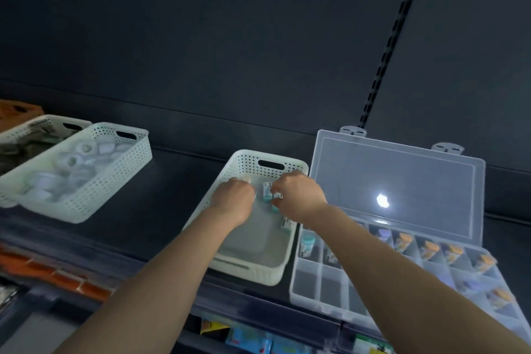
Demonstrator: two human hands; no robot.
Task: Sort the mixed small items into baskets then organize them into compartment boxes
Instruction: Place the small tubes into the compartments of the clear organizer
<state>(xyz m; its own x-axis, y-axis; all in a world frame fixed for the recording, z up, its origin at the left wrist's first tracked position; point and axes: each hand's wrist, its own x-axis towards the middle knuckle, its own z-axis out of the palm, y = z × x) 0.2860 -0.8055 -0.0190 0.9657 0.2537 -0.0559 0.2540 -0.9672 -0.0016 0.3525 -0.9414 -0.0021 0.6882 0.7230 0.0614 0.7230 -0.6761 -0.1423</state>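
Both hands are down inside the pale green perforated plastic basket (249,275) at the middle of the dark shelf. The thing that matters is the little cluster of small white vials with teal caps (267,191), which lies in the far half of the basket, right between the two sets of knuckles. From the left hand (234,198) the cluster sits at 3 o'clock; from the right hand (298,195) it sits at 9 o'clock, touching the fingertips. The right hand's thumb and fingers are curled in and appear to pinch one teal-capped vial at the cluster's edge, though blur hides the exact grip. The left hand's fingers are bent under with the knuckles up, and I cannot tell whether they hold anything. The vials seem to lie on their sides, their long axes running roughly from 12 to 6 o'clock. One more stray vial (286,224) rests against the basket's right wall, at 5 o'clock from the right hand and half under its wrist. The clear plastic compartment box (316,294), with its lid (402,181) propped open, stands just beside the basket at 3 o'clock, so the right hand is nearer for the carry across. Its near-left cell already holds a teal-capped one (307,244), and the orange-capped vials (428,248) fill cells further right.
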